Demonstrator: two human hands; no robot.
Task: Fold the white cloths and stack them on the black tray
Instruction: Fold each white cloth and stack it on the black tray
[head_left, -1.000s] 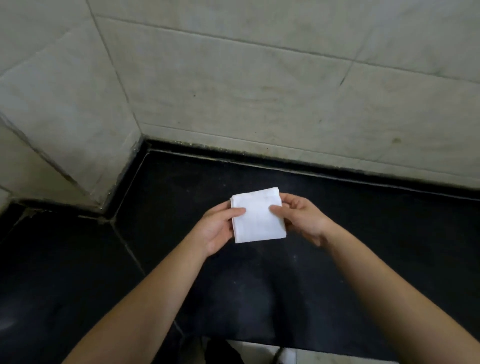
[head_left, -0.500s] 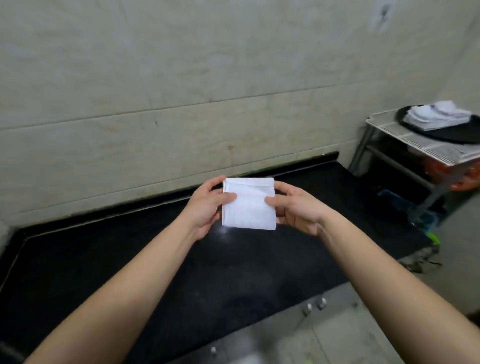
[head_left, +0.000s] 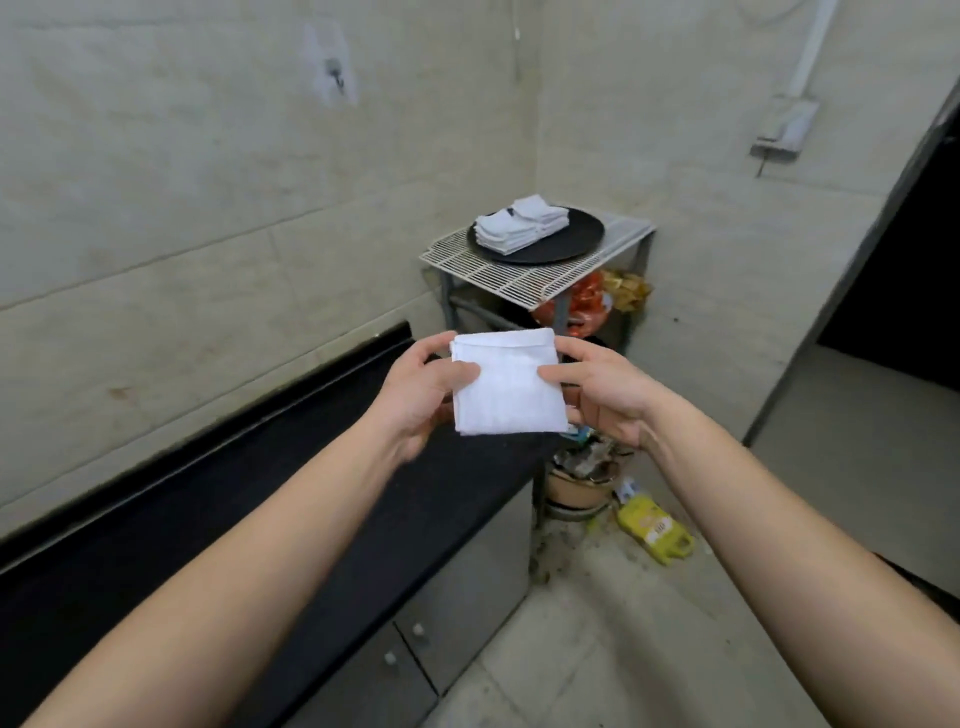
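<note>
Head view: folded cloth (head_left: 506, 385) pinched between both hands' fingers (head_left: 556, 373).

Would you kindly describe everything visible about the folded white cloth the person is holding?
The folded white cloth is a small, roughly square pad of soft woven fabric, with a hemmed band along its top edge and layered edges showing at its upper left corner. It looks clean and neatly flat. It is held in the air above the end of the black counter, facing the camera. The left hand pinches its left edge and the right hand its right edge, thumbs on the front. Nothing else touches it.
</note>
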